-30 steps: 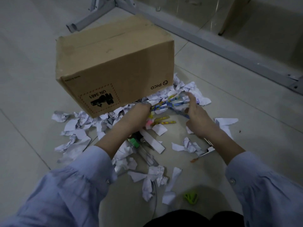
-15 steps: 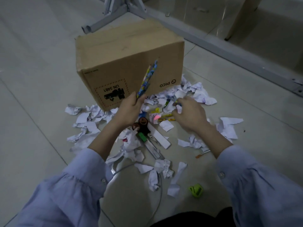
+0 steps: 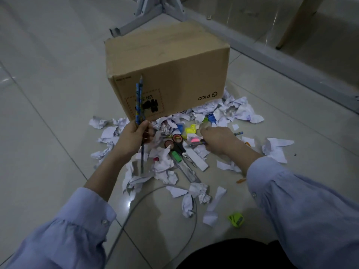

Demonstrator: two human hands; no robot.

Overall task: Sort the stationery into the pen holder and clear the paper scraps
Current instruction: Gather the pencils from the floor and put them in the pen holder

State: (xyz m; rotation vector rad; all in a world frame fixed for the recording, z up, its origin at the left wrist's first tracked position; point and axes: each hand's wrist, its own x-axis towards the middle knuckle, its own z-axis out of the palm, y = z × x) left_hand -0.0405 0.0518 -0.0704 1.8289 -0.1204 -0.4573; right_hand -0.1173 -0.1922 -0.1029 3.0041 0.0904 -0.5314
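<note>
Dim, bluish light; faint glare on floor tiles [image 3: 129, 203]; wide-angle bending at edges.

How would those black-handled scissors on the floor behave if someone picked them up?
The black-handled metal scissors would probably stay rigid and feel heavier than the crumpled white paper scraps around them. They lie flat, so rolling seems unlikely. Lifted by one loop, the blades might swing open.

The cardboard box [image 3: 174, 74] is showing the word "PICO" upside down on its near side, next to a small round sign. A dashed square on that side is showing "UN 3" upside down, and the pencils [image 3: 139, 101] are hiding the rest. Small print near the corner is too tiny to read.
</note>
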